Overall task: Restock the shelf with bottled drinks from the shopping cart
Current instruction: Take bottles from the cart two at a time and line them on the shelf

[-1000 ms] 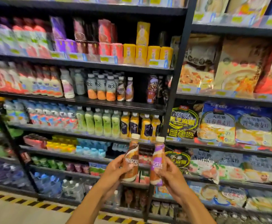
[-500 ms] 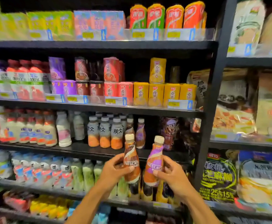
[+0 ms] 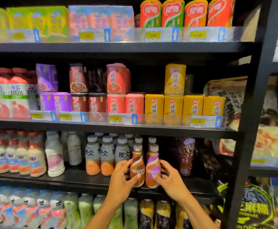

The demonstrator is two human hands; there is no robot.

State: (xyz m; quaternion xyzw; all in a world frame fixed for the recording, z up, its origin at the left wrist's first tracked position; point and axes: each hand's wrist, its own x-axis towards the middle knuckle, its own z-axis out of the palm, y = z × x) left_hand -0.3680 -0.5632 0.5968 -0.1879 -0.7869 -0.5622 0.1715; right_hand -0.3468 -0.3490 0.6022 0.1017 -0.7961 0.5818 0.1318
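Now both bottles are at the black metal shelf (image 3: 85,179), where half a second ago they were held out in front of it. The left hand (image 3: 121,182) grips the brown-labelled plastic coffee bottle (image 3: 137,169); the right hand (image 3: 171,179) grips the purple-labelled plastic coffee bottle (image 3: 152,171). Their bases are near the shelf's front edge, before matching bottles; contact unclear. Judgement: placement nearly done, release remains.

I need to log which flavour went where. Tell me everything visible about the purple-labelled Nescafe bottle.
The purple-labelled Nescafe bottle is a small, plastic-looking bottle with a pale cap and a purple, brown and white swirl wrap lettered NESCAFE. It stands upright near the front edge of the shelf, right of the brown-labelled bottle. The right hand grips it, thumb across the front.
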